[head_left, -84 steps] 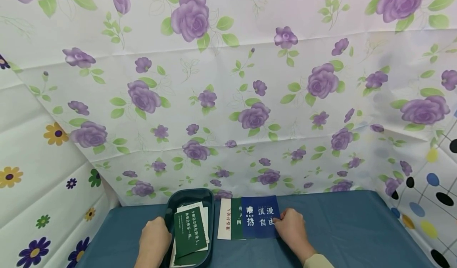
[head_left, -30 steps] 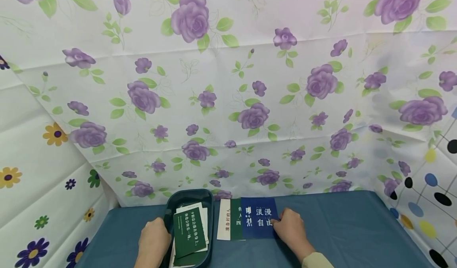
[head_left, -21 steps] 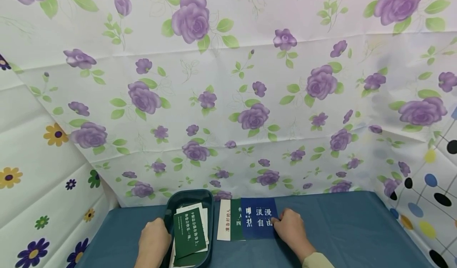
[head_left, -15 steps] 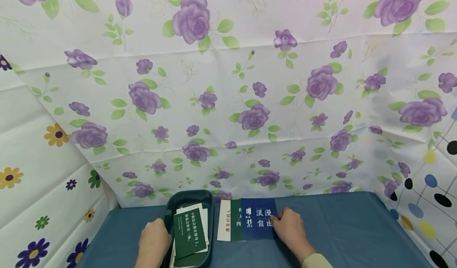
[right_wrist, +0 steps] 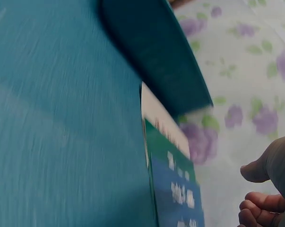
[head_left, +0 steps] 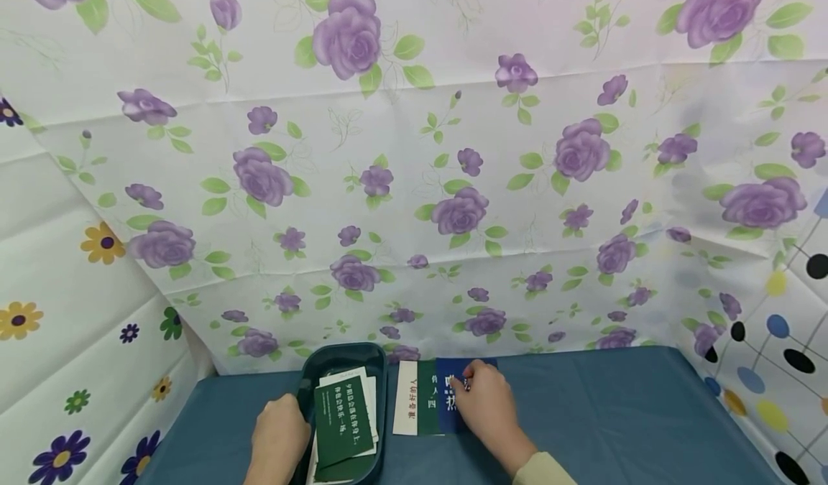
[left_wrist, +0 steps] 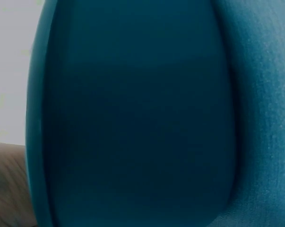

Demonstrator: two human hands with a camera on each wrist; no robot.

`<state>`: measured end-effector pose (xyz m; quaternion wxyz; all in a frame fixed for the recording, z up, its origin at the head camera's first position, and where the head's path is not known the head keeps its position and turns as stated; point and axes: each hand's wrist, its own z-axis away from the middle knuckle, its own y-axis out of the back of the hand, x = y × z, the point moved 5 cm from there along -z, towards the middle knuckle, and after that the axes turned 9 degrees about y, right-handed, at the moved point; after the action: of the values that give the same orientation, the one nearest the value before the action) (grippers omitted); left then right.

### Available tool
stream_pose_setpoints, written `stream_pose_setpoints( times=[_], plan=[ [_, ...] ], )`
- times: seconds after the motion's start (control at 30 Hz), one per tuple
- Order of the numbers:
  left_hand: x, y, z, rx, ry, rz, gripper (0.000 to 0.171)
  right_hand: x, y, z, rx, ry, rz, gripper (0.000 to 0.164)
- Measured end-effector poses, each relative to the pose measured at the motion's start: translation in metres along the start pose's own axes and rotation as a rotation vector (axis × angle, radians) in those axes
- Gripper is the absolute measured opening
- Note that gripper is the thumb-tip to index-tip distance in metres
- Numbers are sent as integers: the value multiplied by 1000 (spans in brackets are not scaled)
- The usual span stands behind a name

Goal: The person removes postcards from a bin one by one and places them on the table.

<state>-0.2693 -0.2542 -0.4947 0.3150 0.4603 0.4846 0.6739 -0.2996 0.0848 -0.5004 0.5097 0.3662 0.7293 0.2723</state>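
Note:
My left hand grips the left rim of a dark teal plastic basket; in the left wrist view the basket's outer wall hides most of that hand. Inside it lie several cards, a green one with white writing on top. Right of the basket, overlapping cards form a row: cream, green and blue. My right hand hovers over the blue card, covering its right part. In the right wrist view its thumb and loosely curled fingers hold nothing, apart from the cards.
A blue cloth covers the table. White sheeting with purple roses rises behind it, with a daisy-patterned sheet at left and a dotted sheet at right.
My right hand has let go of the blue card's right edge and moved left over that card. The left hand and the basket have stayed in place.

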Motion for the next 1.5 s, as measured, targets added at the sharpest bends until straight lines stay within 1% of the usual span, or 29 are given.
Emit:
stream_pose_setpoints(
  times=[0.07, 0.23, 0.33, 0.53, 0.63, 0.73, 0.87, 1.0, 1.1, 1.27, 1.33, 1.5],
  plan=[
    [1, 0, 0, -4, 4, -5, 5, -14, -3, 0, 8, 36, -9, 27],
    [1, 1, -1, -22, 20, -16, 5, -49, -13, 1, 3, 125, -76, 27],
    [2, 1, 0, -30, 28, -17, 5, -68, -18, 3, 5, 177, -92, 30],
    [2, 1, 0, -36, 27, -16, 6, -97, -28, 7, -2, 231, -99, 38],
    [2, 1, 0, -23, 21, -14, 7, -110, -33, 9, -8, 275, -69, 41],
    [2, 1, -1, -15, 18, -17, 7, -122, -37, 12, -17, 341, -23, 45],
    [2, 0, -1, -15, 19, -24, 6, -137, -46, 17, -68, 414, 23, 47],
    [2, -2, -1, -25, 18, -28, 5, -150, -56, 21, -132, 484, 79, 42],
    [2, -4, -1, -30, 18, -36, 5, -155, -66, 24, -184, 525, 108, 37],
    [1, -4, -2, -25, 17, -42, 11, -155, -80, 28, -249, 526, 116, 36],
    [1, -4, -2, -21, 11, -42, 11, -155, -83, 29, -261, 525, 129, 36],
    [2, 0, -2, 0, -8, -39, 6, -159, -87, 29, -266, 555, 171, 35]
  ],
)
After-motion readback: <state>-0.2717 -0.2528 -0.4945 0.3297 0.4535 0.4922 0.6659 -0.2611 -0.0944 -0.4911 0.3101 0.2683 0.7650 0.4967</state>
